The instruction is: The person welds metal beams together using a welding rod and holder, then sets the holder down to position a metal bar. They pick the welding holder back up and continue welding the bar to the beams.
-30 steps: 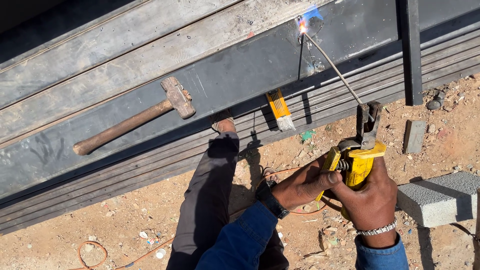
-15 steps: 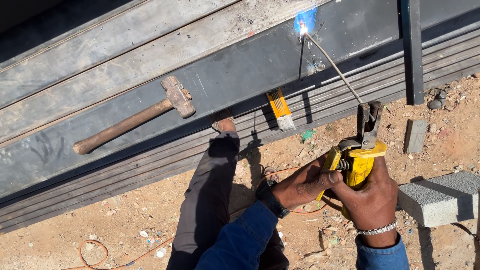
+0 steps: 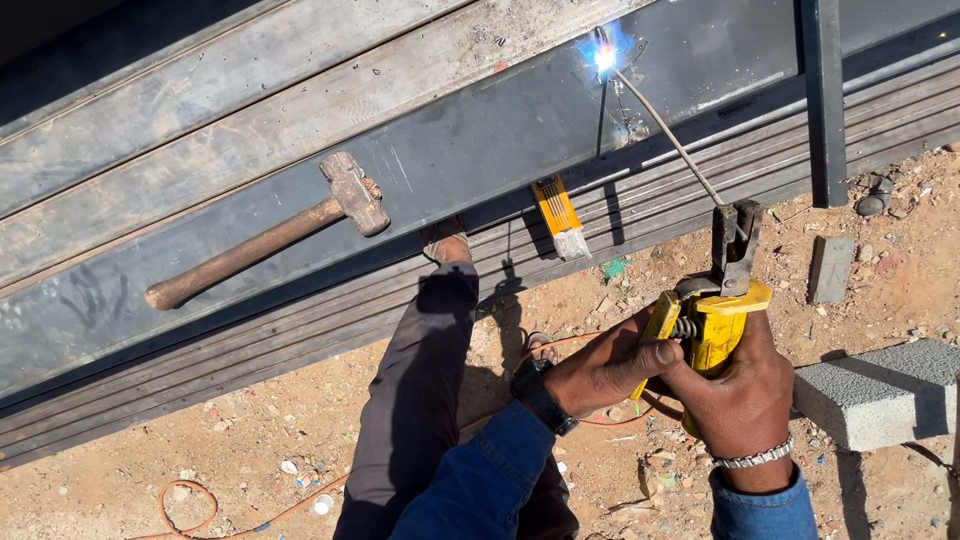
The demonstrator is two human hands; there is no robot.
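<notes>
Both my hands grip a yellow welding electrode holder [image 3: 712,325]. My right hand [image 3: 740,395] wraps its handle, and my left hand [image 3: 608,367] steadies it from the left side. A thin welding rod [image 3: 668,135] runs from the holder's jaws up and left to a dark steel beam [image 3: 470,150], where a bright blue-white arc [image 3: 604,55] burns at its tip. My leg in grey trousers [image 3: 425,390] stretches toward the beam.
A hammer with a wooden handle [image 3: 265,235] lies on the beam. A yellow brush [image 3: 557,215] rests at the beam's lower edge. A grey concrete block [image 3: 880,390] sits at the right, a dark upright bar [image 3: 823,100] crosses the beam, and an orange cable [image 3: 250,515] lies on the dirt.
The arc has stayed at about the same spot on the beam and the rod looks slightly shorter. My hands have hardly moved.
</notes>
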